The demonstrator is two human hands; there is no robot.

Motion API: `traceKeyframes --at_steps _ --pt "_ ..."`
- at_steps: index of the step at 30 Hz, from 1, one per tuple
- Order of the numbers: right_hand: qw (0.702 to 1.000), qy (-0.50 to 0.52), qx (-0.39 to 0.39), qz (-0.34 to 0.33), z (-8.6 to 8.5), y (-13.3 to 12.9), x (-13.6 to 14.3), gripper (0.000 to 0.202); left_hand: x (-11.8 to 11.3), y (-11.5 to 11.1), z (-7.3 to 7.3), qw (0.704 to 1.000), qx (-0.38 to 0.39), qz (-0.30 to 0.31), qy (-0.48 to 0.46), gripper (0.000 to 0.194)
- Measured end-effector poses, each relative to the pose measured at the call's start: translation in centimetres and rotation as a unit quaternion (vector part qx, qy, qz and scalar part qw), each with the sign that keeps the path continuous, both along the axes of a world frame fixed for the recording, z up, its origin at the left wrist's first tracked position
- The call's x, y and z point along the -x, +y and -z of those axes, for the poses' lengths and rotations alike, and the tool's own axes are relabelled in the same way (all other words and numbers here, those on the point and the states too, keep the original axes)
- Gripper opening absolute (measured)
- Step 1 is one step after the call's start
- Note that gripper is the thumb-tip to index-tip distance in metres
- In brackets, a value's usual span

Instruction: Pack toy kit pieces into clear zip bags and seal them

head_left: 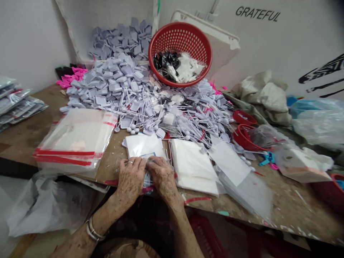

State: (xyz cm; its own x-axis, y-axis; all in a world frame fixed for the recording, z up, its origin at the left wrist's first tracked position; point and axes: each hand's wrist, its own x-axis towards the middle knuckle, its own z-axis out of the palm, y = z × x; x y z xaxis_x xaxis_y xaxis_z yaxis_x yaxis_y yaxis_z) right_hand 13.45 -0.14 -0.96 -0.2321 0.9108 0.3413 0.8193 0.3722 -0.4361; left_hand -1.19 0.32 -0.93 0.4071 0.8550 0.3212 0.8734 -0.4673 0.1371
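Observation:
At the table's front edge, my left hand point(131, 177) and my right hand point(163, 177) work side by side on a clear plastic packet point(147, 180) with blue print. My left fingers, one with a ring, are curled down onto it. The fingers of my right hand are bunched together at the packet's other side. What lies under the fingertips is hidden. Just beyond my hands rests a white sheet in clear film point(143, 143). To the right of my right hand sits a stack of thin white sheets point(192, 165).
Clear bags with red strips point(72, 139) lie on the left. Behind is a large heap of pale lilac plastic pieces point(107, 84), topped by a red basket point(180, 30) holding black and white packets. Clear sleeves point(244, 186) and small red baskets point(245, 138) are on the right.

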Motion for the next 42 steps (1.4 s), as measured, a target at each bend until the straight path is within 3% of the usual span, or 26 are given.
traceKeyframes --at_steps 4,6,8,11,14,18,21,26,28,31,35,37,39,42 --pt "0.999 0.028 -0.010 0.031 1.0 0.7 0.6 0.034 -0.2 1.3 -1.0 0.999 0.023 -0.002 0.034 0.025" --pt "0.998 0.058 0.001 0.011 0.6 0.2 0.5 0.041 -0.1 1.6 -1.2 0.999 0.027 0.007 0.034 0.024" --pt "0.993 0.100 0.039 -0.038 -0.7 -1.1 -0.2 0.042 0.1 1.8 -1.1 0.999 0.024 0.019 0.026 0.024" --pt "0.967 0.163 0.156 -0.117 -3.6 -3.2 -2.5 0.032 0.3 2.0 -0.8 0.999 0.006 0.038 0.020 0.024" --pt "0.959 0.199 0.190 -0.063 -6.0 -3.4 -5.3 0.026 0.2 1.9 -0.3 0.998 -0.009 0.053 0.016 0.024" --pt "0.984 0.140 0.095 0.047 -7.4 0.1 -8.3 0.026 -0.1 0.9 0.5 0.998 -0.008 0.059 0.005 0.028" --pt "0.994 0.072 0.072 0.038 -8.0 3.6 -8.6 0.027 -0.4 -0.2 1.5 0.999 -0.006 0.040 -0.012 0.034" --pt "0.998 -0.012 0.062 0.015 -9.3 8.1 -6.6 0.029 -1.1 -0.6 3.1 0.998 -0.007 0.031 -0.049 0.053" --pt "0.998 -0.032 0.061 -0.001 -9.6 9.5 -5.6 0.028 -1.4 -0.2 2.9 0.998 0.016 0.029 -0.057 0.055" --pt "0.996 -0.045 0.066 -0.029 -9.8 10.7 -4.6 0.024 -1.8 0.8 1.2 0.994 0.104 0.016 -0.028 0.053" --pt "0.997 -0.016 0.064 -0.028 -9.2 8.8 -5.0 0.026 -2.2 2.5 -1.2 0.968 0.249 0.010 0.028 0.049" --pt "0.999 0.031 0.036 0.020 -8.4 6.5 -6.8 0.025 -2.2 3.1 -1.6 0.965 0.259 0.010 0.039 0.049" --pt "0.991 0.074 -0.017 0.115 -7.1 3.5 -9.8 0.024 -2.1 3.3 -1.5 0.966 0.253 0.013 0.045 0.048" --pt "0.941 0.075 -0.097 0.315 -4.3 -1.9 -16.2 0.035 -2.0 3.3 -1.2 0.968 0.246 0.018 0.049 0.044"
